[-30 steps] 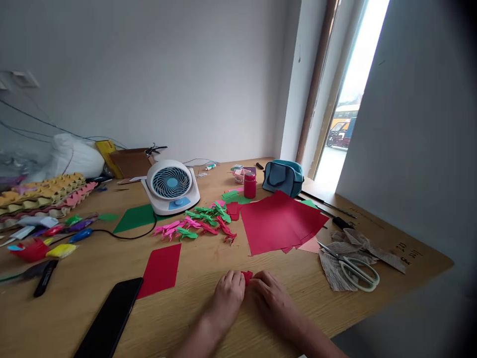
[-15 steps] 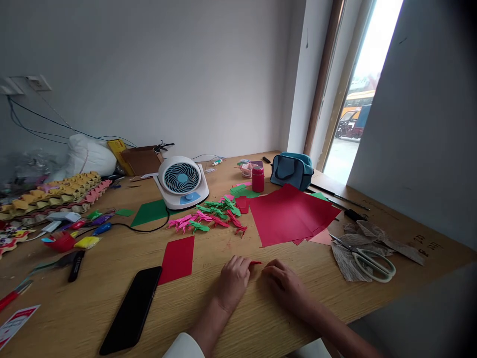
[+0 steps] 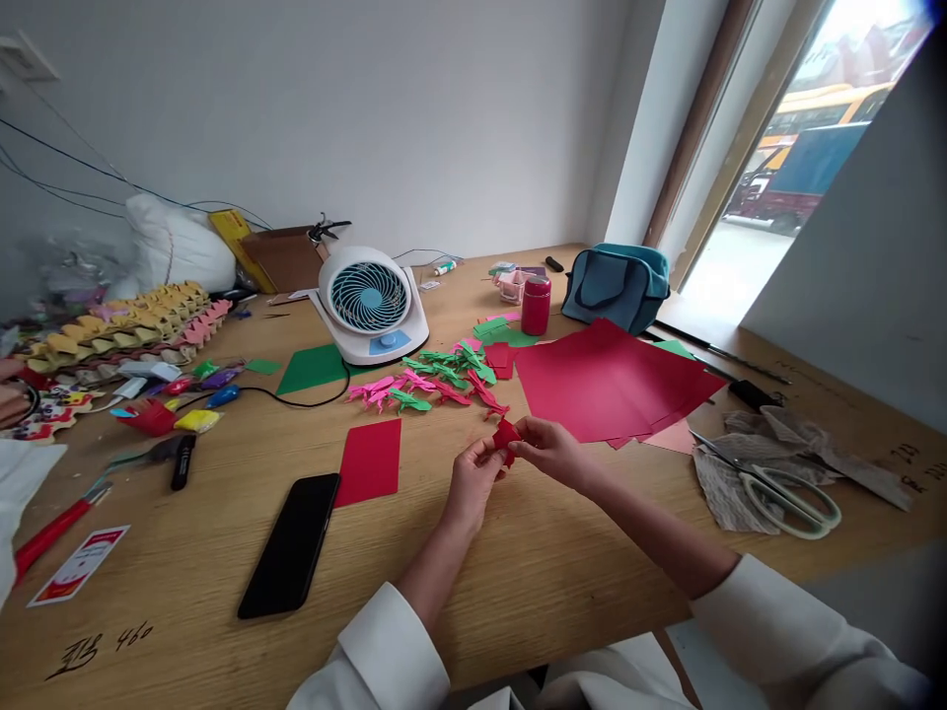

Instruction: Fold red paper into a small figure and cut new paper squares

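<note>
A small folded red paper piece (image 3: 506, 434) is held up between both of my hands, above the wooden table. My left hand (image 3: 473, 473) pinches its lower left side with thumb and fingers. From the right, my right hand (image 3: 546, 449) pinches the other edge. Just beyond lies a pile of folded paper figures (image 3: 436, 380) in green, pink and red. A red paper sheet (image 3: 370, 459) rests left of my hands. Large red sheets (image 3: 614, 380) are stacked to the right.
A black phone (image 3: 290, 544) lies at front left. Behind stand a white fan (image 3: 370, 301), a red jar (image 3: 536, 306) and a blue bag (image 3: 618, 286). Scissors (image 3: 788, 498) lie on the right. Another person's hand (image 3: 13, 394) and white sleeve (image 3: 22, 483) show at the far left.
Both hands have risen from the tabletop and come together on the red paper, which now shows opened wider. The view has shifted, and another person's hand has appeared at the left.
</note>
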Available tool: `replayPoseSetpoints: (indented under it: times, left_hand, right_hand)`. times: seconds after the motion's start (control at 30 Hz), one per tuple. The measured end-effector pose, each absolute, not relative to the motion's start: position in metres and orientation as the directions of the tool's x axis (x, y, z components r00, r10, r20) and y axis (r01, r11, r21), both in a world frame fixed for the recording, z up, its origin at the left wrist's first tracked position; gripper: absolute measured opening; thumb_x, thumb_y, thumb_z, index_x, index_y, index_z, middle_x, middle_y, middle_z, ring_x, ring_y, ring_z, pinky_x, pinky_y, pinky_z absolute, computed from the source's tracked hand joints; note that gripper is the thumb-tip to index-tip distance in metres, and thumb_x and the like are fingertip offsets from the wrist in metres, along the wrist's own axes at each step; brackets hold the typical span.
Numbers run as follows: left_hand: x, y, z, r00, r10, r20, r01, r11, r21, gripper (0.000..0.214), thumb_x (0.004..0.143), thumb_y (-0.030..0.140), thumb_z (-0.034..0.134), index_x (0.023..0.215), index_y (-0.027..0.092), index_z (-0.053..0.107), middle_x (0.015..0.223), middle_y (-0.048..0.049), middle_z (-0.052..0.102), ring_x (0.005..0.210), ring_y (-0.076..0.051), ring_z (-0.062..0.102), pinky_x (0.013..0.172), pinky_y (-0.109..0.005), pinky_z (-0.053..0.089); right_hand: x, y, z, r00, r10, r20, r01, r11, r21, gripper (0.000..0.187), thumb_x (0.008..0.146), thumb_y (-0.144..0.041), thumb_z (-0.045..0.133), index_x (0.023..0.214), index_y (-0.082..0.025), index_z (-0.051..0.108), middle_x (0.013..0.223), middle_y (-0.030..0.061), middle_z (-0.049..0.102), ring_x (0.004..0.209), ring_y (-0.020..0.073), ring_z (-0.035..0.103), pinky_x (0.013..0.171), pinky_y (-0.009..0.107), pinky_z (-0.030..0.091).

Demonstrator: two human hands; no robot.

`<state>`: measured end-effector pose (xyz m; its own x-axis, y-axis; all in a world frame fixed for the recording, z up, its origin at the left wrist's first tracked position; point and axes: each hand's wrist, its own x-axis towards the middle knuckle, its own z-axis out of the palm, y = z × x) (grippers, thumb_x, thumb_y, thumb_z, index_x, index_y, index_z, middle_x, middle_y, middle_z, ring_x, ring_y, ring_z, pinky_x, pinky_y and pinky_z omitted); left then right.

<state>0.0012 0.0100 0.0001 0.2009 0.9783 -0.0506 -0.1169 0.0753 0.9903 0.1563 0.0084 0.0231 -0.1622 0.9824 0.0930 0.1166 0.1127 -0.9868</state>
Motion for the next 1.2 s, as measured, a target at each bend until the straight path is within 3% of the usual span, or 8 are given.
replayPoseSetpoints:
  times: [0.27,0.43,0.53,0.67,0.77,0.93,1.2]
  left_hand:
    - [-0.012,0.014,-0.01,0.159,0.985,-0.064,-0.19,0.094,0.977,0.027,0.068,0.036,0.076,0.081,0.014,0.067,0.07,-0.0003,0.065,0.062,-0.01,0.052,0.057,-0.02,0.04]
    - [-0.012,0.016,-0.013,0.185,0.981,-0.055,-0.145,0.083,0.986,0.02,0.071,0.031,0.073,0.08,0.014,0.066,0.069,0.0007,0.064,0.058,-0.008,0.049,0.052,-0.018,0.036]
    - [-0.012,0.015,-0.013,0.204,0.977,-0.063,-0.132,0.091,0.987,0.02,0.072,0.031,0.073,0.081,0.014,0.065,0.062,0.003,0.06,0.054,-0.007,0.048,0.047,-0.017,0.033]
    - [-0.014,0.015,-0.013,0.216,0.974,-0.072,-0.141,0.104,0.985,0.029,0.076,0.04,0.071,0.09,0.015,0.064,0.062,0.0025,0.062,0.054,-0.01,0.055,0.044,-0.018,0.037]
    - [-0.016,0.016,-0.012,0.194,0.979,-0.065,-0.123,0.09,0.988,0.029,0.078,0.044,0.068,0.084,0.016,0.061,0.063,0.0013,0.064,0.054,-0.011,0.059,0.043,-0.018,0.039]
    - [-0.018,0.015,-0.009,0.218,0.975,-0.04,-0.137,0.072,0.988,0.027,0.081,0.041,0.066,0.074,0.017,0.056,0.061,0.002,0.064,0.052,-0.009,0.059,0.045,-0.017,0.04]
    - [-0.016,0.012,-0.005,0.162,0.985,-0.055,-0.272,0.098,0.957,0.027,0.079,0.04,0.07,0.076,0.017,0.055,0.059,0.0038,0.061,0.053,-0.008,0.055,0.048,-0.016,0.043]
  right_hand:
    - [0.135,0.022,-0.009,-0.151,0.988,0.025,-0.125,0.006,-0.992,0.039,0.072,-0.054,0.074,0.078,-0.017,0.062,0.073,0.0008,0.065,0.067,0.0147,0.059,0.069,0.03,0.048]
    - [0.138,0.02,-0.017,-0.09,0.995,-0.03,-0.237,-0.051,-0.97,0.038,0.069,-0.05,0.079,0.078,-0.018,0.059,0.069,-0.0021,0.062,0.061,0.0118,0.055,0.064,0.027,0.045]
    - [0.14,0.016,-0.016,-0.143,0.99,-0.02,-0.286,-0.061,-0.956,0.035,0.073,-0.049,0.077,0.076,-0.019,0.059,0.07,-0.0009,0.064,0.062,0.0134,0.058,0.067,0.029,0.047]
    - [0.142,0.012,-0.015,-0.18,0.983,0.022,-0.289,-0.032,-0.957,0.032,0.078,-0.048,0.074,0.078,-0.02,0.058,0.07,0.0004,0.066,0.067,0.0158,0.061,0.071,0.032,0.048]
    - [0.143,0.011,-0.017,-0.172,0.985,0.03,-0.259,-0.016,-0.966,0.032,0.077,-0.047,0.075,0.077,-0.02,0.058,0.07,0.0003,0.066,0.067,0.0154,0.06,0.07,0.031,0.047]
    - [0.141,0.011,-0.02,-0.19,0.981,0.044,-0.264,-0.008,-0.964,0.031,0.078,-0.047,0.074,0.078,-0.02,0.057,0.07,-0.0003,0.066,0.065,0.0143,0.059,0.068,0.029,0.046]
    - [0.133,0.008,-0.025,-0.22,0.974,0.058,-0.248,0.002,-0.969,0.036,0.079,-0.051,0.072,0.078,-0.02,0.054,0.073,0.0,0.064,0.068,0.0145,0.06,0.068,0.029,0.047]
